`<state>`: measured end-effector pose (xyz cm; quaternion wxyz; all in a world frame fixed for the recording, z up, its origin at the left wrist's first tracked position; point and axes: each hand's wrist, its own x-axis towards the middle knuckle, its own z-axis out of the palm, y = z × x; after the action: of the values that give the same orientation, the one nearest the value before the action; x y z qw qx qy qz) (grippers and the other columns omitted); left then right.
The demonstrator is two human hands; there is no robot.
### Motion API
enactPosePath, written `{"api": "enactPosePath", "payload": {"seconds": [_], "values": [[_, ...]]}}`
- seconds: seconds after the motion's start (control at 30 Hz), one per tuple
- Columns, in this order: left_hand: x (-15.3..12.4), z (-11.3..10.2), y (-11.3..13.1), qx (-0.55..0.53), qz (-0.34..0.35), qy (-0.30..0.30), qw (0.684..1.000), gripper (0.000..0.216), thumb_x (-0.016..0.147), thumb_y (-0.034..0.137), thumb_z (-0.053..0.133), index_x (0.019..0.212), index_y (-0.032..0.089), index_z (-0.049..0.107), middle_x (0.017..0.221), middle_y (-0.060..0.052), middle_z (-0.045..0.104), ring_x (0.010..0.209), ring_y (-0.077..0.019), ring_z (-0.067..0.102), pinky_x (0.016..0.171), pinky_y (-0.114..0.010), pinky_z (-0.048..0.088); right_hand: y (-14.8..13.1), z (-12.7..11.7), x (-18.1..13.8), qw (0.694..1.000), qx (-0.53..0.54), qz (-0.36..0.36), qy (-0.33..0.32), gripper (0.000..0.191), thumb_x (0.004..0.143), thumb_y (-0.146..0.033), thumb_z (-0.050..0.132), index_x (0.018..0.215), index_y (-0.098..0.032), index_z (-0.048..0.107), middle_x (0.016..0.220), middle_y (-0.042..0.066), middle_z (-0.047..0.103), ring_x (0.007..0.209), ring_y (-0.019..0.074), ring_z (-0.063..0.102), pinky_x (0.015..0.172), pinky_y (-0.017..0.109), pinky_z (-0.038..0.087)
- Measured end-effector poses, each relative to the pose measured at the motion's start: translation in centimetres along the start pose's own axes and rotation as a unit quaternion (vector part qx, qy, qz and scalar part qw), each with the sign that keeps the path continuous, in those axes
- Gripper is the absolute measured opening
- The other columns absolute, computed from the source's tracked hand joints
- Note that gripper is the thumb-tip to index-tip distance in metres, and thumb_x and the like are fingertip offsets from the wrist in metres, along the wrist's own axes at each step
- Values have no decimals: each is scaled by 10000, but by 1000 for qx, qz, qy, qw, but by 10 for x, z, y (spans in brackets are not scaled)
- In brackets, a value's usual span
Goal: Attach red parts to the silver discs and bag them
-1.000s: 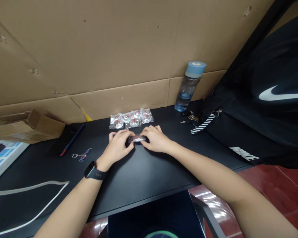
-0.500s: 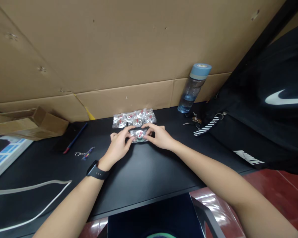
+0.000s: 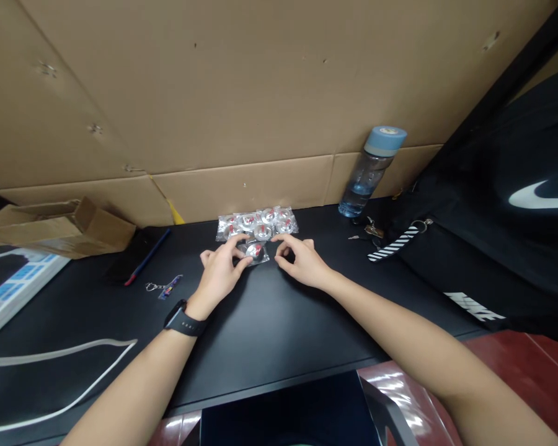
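Note:
My left hand [image 3: 221,271] pinches one small clear packet [image 3: 255,251] holding a round silver part with a red mark, resting on the black table [image 3: 270,322]. A black watch sits on that wrist. My right hand [image 3: 302,261] hovers just right of the packet with thumb and forefinger curled close together and nothing between them. Several more such packets [image 3: 260,223] lie in a row just behind, against the cardboard wall.
A water bottle [image 3: 372,170] with a blue cap stands at the back right beside keys [image 3: 372,230] and a black bag [image 3: 497,217]. A keychain [image 3: 165,287], a pen [image 3: 146,263], a cardboard box [image 3: 60,226] and white cords [image 3: 56,378] lie to the left.
The packet held by both hands was turned flat and set down nearer the row. My right hand has let go of it; my left hand still pinches it.

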<state>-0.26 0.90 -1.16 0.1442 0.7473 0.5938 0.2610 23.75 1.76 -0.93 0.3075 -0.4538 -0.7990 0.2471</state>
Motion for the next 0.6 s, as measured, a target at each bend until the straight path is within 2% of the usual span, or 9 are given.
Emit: {"api": "enactPosePath", "payload": {"seconds": [0.17, 0.3, 0.47, 0.6], "values": [[13, -16, -13, 19, 17, 22, 999, 496, 936, 367, 627, 1400, 338, 454, 961, 4, 782, 991, -246, 697, 988, -417, 262, -1, -7, 1, 1000, -13, -8, 10, 430, 866, -170, 605, 1273, -291, 537, 950, -21, 733, 917, 183, 652, 921, 365, 256], [36, -28, -20, 15, -9, 40, 999, 505, 920, 409, 639, 1387, 340, 456, 946, 12, 778, 962, -251, 709, 1000, -430, 275, -2, -10, 0, 1000, -22, -19, 11, 439, 863, -167, 593, 1282, -286, 531, 970, -9, 724, 953, 191, 646, 901, 357, 253], [59, -23, -27, 45, -15, 36, 998, 520, 889, 454, 659, 1364, 322, 494, 941, -29, 780, 1011, -294, 698, 962, -434, 307, -2, -13, -3, 999, -38, -38, 5, 417, 882, -181, 578, 1284, -281, 532, 976, 6, 718, 958, 197, 634, 901, 357, 250], [56, -16, -26, 118, -1, 68, 991, 453, 892, 462, 650, 1299, 290, 550, 902, -57, 761, 1024, -317, 657, 924, -430, 310, -1, -14, -3, 998, -46, -44, -3, 429, 891, -197, 582, 1308, -282, 526, 986, 12, 713, 959, 197, 630, 902, 362, 254]]}}
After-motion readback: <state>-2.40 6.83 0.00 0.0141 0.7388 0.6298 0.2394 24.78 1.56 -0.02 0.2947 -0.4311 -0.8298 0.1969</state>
